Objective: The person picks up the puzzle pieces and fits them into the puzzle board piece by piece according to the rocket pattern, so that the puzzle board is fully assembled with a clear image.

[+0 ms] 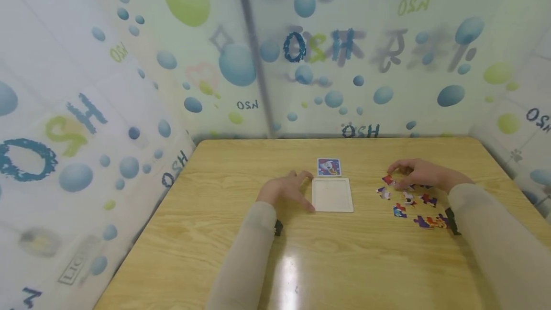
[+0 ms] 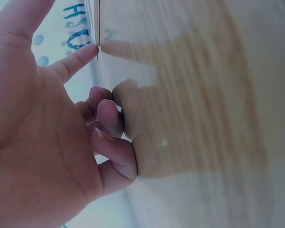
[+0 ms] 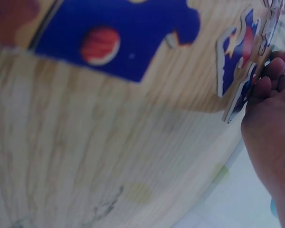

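My left hand [image 1: 286,189] lies at the left side of a square white puzzle tray [image 1: 332,195], thumb and forefinger spread along its edge. In the left wrist view, one fingertip of that hand [image 2: 42,128] meets the tray's edge, while other fingers bend against the tabletop. Over the scattered jigsaw pieces [image 1: 399,211] on the right, my right hand [image 1: 426,173] reaches down with thumb and forefinger apart. Its bent fingers [image 3: 274,69] are close to a small jigsaw piece [image 3: 237,97] in the right wrist view; a blue piece [image 3: 152,38] with a red planet is nearer.
A small picture card [image 1: 329,167] with a cartoon figure lies just behind the tray. The wooden table [image 1: 206,195] meets patterned walls at the back and left. Several joined or adjacent pieces [image 1: 435,221] lie by the right wrist.
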### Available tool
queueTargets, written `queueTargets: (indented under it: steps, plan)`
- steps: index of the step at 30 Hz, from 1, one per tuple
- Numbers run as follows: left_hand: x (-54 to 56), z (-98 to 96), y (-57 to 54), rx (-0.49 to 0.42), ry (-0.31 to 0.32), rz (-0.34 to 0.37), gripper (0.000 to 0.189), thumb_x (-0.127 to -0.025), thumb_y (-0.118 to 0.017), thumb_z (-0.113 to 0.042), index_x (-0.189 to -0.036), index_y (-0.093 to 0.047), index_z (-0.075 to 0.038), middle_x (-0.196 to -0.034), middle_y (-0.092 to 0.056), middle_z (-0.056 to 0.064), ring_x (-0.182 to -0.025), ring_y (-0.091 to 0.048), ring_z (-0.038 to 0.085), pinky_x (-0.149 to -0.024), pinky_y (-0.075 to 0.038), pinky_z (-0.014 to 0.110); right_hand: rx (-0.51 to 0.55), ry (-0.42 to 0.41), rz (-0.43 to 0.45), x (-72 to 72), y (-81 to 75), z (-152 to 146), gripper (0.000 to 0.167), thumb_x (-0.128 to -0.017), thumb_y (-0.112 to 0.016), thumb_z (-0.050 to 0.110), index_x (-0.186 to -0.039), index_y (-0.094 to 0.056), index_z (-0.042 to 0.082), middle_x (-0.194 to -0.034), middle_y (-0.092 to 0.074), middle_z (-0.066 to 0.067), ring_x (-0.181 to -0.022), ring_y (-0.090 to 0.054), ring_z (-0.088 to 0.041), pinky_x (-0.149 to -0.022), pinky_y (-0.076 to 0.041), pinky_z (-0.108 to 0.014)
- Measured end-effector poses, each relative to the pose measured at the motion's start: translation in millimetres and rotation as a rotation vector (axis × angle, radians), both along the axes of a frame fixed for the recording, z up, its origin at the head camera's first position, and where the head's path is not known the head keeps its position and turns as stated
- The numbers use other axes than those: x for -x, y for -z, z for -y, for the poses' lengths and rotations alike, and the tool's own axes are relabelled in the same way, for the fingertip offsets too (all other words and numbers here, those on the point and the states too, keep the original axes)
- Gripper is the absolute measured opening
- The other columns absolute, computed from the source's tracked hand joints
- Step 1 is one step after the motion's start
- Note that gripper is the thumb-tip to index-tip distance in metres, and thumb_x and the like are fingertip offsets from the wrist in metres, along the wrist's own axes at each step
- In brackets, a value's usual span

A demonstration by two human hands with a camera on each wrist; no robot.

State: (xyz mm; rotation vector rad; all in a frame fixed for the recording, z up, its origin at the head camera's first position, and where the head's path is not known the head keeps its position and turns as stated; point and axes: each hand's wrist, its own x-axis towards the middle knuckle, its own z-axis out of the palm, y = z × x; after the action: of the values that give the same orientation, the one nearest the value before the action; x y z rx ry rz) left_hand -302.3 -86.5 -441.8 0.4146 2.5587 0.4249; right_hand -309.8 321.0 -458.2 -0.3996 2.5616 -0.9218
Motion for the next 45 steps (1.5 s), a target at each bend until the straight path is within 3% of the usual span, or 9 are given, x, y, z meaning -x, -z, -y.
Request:
queueTargets:
  steps: [8,18,30,45]
  plan:
    - [1.1,0.6,3.2,0.018,0.002,-0.024,0.099,-0.044,-0.074,-0.071,-0.129,-0.025,-0.057,-0.15,-0.02,0.005,-0.128,-0.035,0.042,-0.093,-0.035,0.063,-0.02,0.011,0.012,-0.1,1.2,1.3,0.057,-0.072,-0.072,0.046,-0.12,-0.054,0.022,-0.136,-0.037,-0.019,-0.122,-0.033,-0.038,-0.096,-0.029,-0.061]
    - [2.5,2.3,3.7,-0.011,-0.002,-0.008,0.101,-0.045,-0.075,-0.07,-0.131,-0.024,-0.056,-0.154,-0.012,0.007,-0.133,-0.026,0.043,-0.097,-0.028,0.065,-0.051,0.016,-0.018,-1.8,-0.2,6.3,0.056,-0.072,-0.071,0.046,-0.118,-0.054,0.02,-0.133,-0.039,-0.02,-0.117,-0.035,-0.036,-0.096,-0.029,-0.061]
    - [1.6,0.0,2.3,-0.008,0.003,0.002,0.109,-0.043,-0.08,-0.064,-0.135,-0.022,-0.054,-0.153,-0.013,0.008,-0.135,-0.024,0.041,-0.097,-0.029,0.066,-0.053,0.03,-0.012,0.6,4.3,5.8,0.057,-0.069,-0.072,0.048,-0.116,-0.055,0.02,-0.141,-0.033,-0.021,-0.129,-0.025,-0.044,-0.101,-0.02,-0.066]
    - [3.2,-1.6,4.8,-0.021,0.01,0.001,0.11,-0.04,-0.082,-0.062,-0.132,-0.023,-0.057,-0.152,-0.016,0.009,-0.134,-0.025,0.042,-0.096,-0.029,0.066,-0.06,0.024,-0.047,-1.3,4.9,2.4,0.057,-0.07,-0.071,0.051,-0.117,-0.057,0.022,-0.138,-0.038,-0.02,-0.126,-0.032,-0.042,-0.099,-0.026,-0.064]
